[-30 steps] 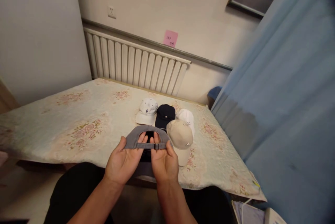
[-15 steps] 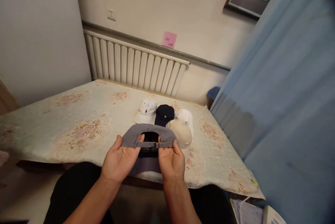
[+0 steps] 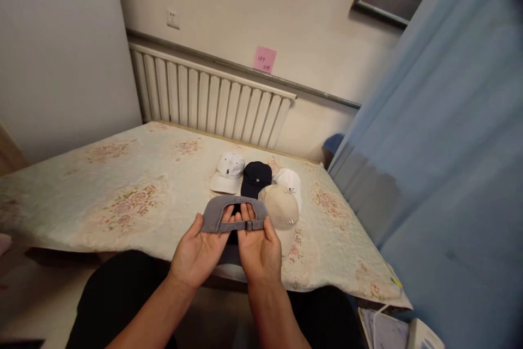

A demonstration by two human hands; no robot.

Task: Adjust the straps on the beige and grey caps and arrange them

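Between my two hands is a grey baseball cap point(image 3: 213, 212), its back opening and strap buckle facing me and its brim partly hidden low behind the hands. My left hand point(image 3: 200, 251) grips the left side, thumb outside and fingers inside the cap. On the right side my right hand point(image 3: 260, 251) grips it the same way, and fingertips show through the back opening. Just beyond lie a beige cap point(image 3: 280, 207), a black cap point(image 3: 256, 177), a white cap with a dark logo point(image 3: 229, 172) and another white cap point(image 3: 289, 179), partly covered by the beige one.
The caps lie on a bed with a floral cover point(image 3: 81, 196). Behind it is a white radiator point(image 3: 212, 96) under a pink note point(image 3: 265, 59). A blue curtain point(image 3: 429, 147) hangs at the right. My dark-clothed knees point(image 3: 118, 294) are at the bed's front edge.
My hands have come closer together, squeezing the grey cap's sides inward so it looks narrower. More fingers show through its back opening. The other caps have stayed in place.
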